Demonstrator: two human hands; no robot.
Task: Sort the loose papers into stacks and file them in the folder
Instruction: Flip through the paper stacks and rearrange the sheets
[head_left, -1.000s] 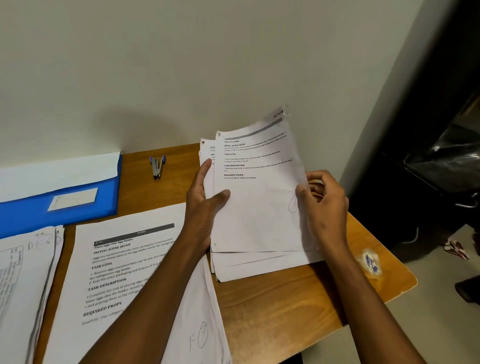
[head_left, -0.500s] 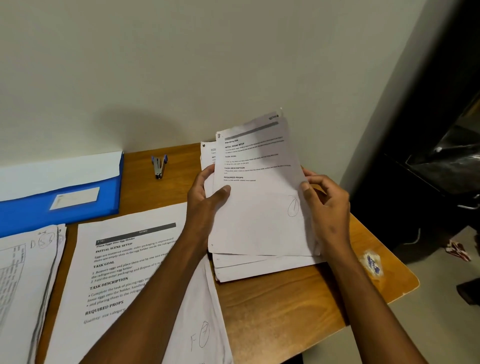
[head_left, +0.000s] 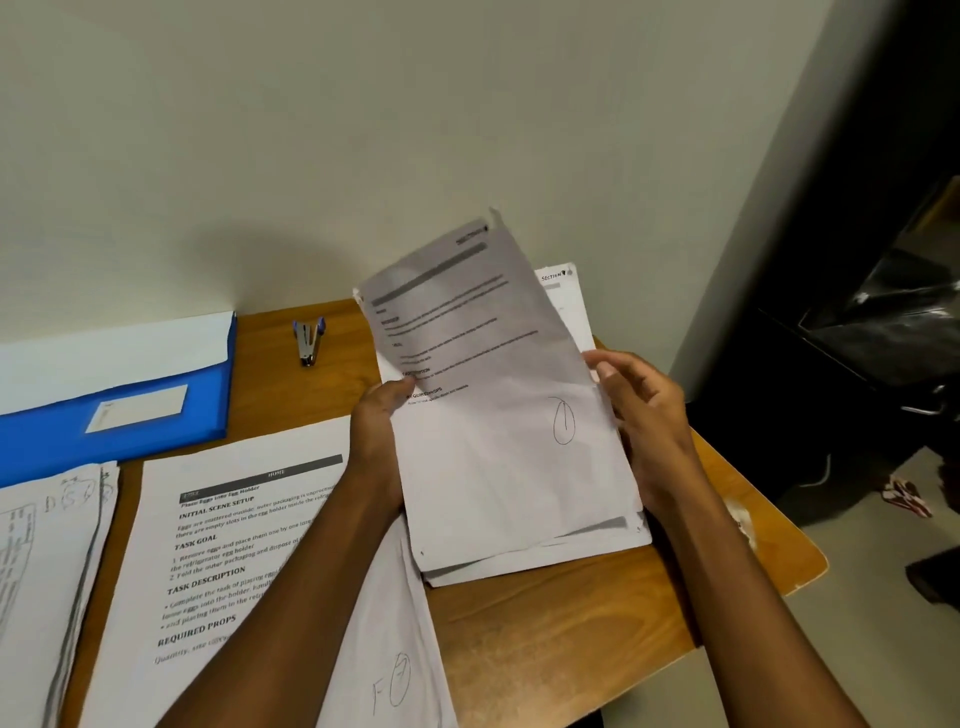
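Wooden tabletop (head_left: 545, 618) carries your paper stack (head_left: 540, 551); your left hand (head_left: 376, 431) and right hand (head_left: 647, 415) grip its tilted top sheet (head_left: 488, 374).

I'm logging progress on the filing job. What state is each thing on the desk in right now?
Top sheet: lifted, tilted, gripped by left hand and right hand.
Right pile: on the desk, under that sheet.
Blue folder: lying flat, white sheet on it.
Middle stack: flat, printed side up.
Staple remover: untouched.

Matt, creased white paper sheets (head_left: 498, 467) — glossy blue plastic folder (head_left: 156, 415) — smooth varnished wood table (head_left: 545, 623).
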